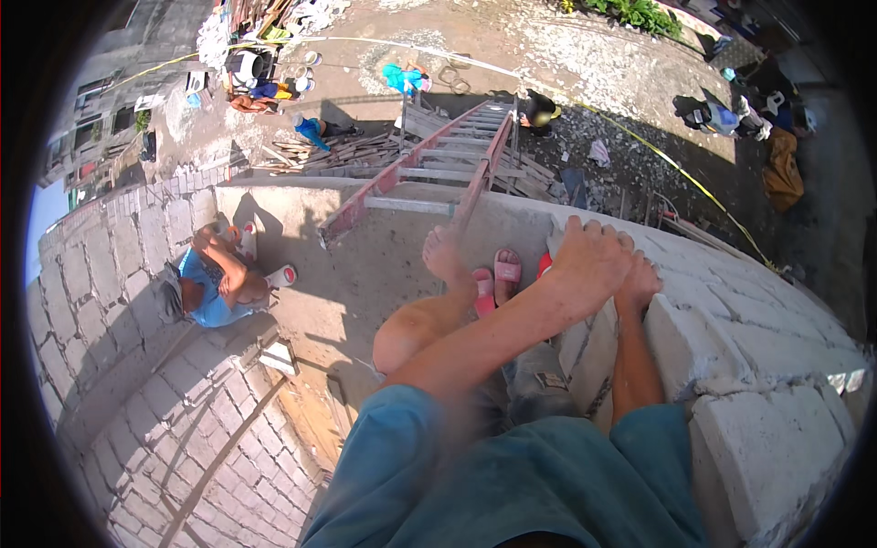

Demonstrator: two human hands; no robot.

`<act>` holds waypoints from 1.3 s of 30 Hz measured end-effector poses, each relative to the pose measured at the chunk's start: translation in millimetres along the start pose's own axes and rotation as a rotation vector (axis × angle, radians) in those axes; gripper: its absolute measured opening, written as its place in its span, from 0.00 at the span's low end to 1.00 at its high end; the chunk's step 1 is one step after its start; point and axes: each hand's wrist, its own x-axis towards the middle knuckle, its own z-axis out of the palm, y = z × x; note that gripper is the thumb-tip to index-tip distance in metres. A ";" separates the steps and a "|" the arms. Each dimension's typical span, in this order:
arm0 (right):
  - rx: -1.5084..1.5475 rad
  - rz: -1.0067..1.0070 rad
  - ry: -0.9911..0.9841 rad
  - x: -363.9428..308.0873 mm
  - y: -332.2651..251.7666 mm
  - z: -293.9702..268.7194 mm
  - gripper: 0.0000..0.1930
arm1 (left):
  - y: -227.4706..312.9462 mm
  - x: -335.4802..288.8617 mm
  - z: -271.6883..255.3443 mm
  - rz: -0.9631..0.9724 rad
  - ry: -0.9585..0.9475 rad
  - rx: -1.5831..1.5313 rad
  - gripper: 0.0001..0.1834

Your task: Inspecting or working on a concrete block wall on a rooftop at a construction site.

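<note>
My left arm, in a teal sleeve, reaches across to the right. My left hand (589,256) lies at the edge of a grey block wall (731,315), its fingers bent over that edge. Close beside it, my right hand (638,281) also has its fingers curled at the wall's edge. What lies under both palms is hidden. Pale concrete blocks (690,352) with rough joints run along the wall nearest my right forearm. Below my left arm show a bare bent limb (411,333), pink sandals (507,265) and a jeans leg (539,388).
A red ladder (425,169) leans against the far ledge. On the left, a person in blue (215,283) sits by a block wall (137,247). Far below are several people, timber planks (343,160), gravel (438,64) and yellow tape (676,169).
</note>
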 end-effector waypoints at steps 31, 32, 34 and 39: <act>-0.011 -0.011 -0.018 -1.1 -3.3 -13.4 0.06 | -3.2 2.4 -3.0 0.033 -0.035 0.019 0.19; -0.014 -0.012 -0.006 -0.5 -2.7 -10.2 0.06 | -3.0 2.3 -2.8 0.034 -0.035 0.018 0.19; -0.016 -0.014 0.006 -0.6 -2.7 -9.4 0.06 | -3.0 1.8 -2.9 0.038 -0.016 0.028 0.17; -0.023 -0.024 0.009 -0.3 -2.2 -8.5 0.05 | -3.4 1.6 -2.9 0.043 -0.015 0.030 0.17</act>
